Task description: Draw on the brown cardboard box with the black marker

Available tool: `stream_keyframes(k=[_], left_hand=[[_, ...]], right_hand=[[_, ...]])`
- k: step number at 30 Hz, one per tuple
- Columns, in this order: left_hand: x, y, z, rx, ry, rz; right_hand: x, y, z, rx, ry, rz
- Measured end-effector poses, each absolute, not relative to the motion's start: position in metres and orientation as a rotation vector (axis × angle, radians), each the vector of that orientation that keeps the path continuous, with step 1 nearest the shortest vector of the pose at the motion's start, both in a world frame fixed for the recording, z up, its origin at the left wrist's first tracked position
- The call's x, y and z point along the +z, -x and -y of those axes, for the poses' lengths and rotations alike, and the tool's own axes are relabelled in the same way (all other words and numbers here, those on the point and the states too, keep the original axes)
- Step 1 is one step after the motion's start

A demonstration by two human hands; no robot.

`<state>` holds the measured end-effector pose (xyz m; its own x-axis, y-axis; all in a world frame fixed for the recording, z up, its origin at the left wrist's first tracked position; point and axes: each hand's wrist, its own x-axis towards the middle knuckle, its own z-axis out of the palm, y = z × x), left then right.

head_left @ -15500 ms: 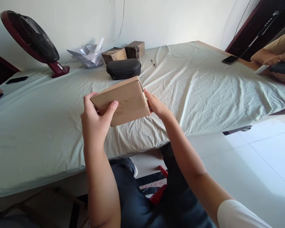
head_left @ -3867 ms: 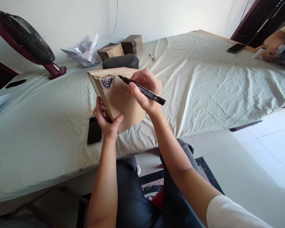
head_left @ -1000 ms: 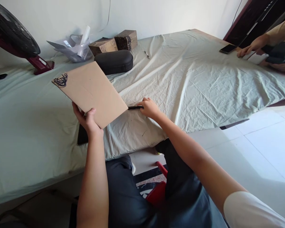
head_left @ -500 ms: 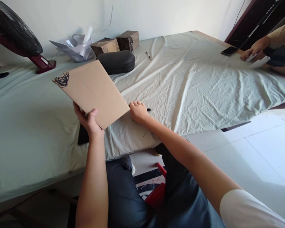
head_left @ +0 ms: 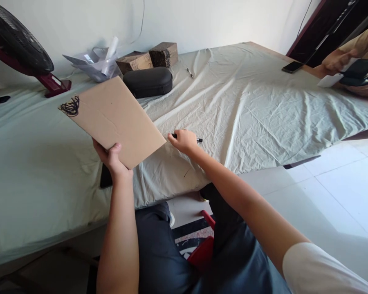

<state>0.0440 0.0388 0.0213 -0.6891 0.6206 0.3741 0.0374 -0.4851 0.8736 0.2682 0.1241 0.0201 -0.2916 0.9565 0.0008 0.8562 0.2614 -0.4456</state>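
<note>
A flat brown cardboard box [head_left: 119, 118] with black scribbles at its far left corner is held tilted above the cloth. My left hand [head_left: 112, 157] grips its near left edge, thumb on top and fingers hidden beneath. Just right of the box's right corner, my right hand [head_left: 185, 141] is closed around a black marker [head_left: 199, 140], whose ends stick out on both sides of the fist. Under my left hand, part of a dark flat object [head_left: 106, 176] lies on the cloth; the rest of it is covered.
On the cloth-covered table [head_left: 263, 110] stand a black zip case [head_left: 147, 82], two patterned boxes [head_left: 164, 54], a clear plastic basket [head_left: 99, 69] and a fan [head_left: 21, 45]. A pen [head_left: 190, 73] and a phone [head_left: 292, 67] lie farther back. Another person's hand [head_left: 339, 61] is at far right.
My right hand has lifted slightly and moved right with the marker, turning its fist. The box has shifted a little left in my left hand. The other person's hand has risen.
</note>
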Motion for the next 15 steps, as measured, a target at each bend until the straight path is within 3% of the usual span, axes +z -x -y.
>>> stream_keyframes(k=[9, 15], left_hand=[[0.019, -0.049, -0.036, 2.145, -1.021, -1.31], [0.017, -0.045, -0.032, 1.98, -0.935, -1.355]], right_hand=[[0.008, -0.275, -0.136, 0.408, 1.712, 2.252], [0.022, -0.296, -0.133, 1.229, 1.113, 1.984]])
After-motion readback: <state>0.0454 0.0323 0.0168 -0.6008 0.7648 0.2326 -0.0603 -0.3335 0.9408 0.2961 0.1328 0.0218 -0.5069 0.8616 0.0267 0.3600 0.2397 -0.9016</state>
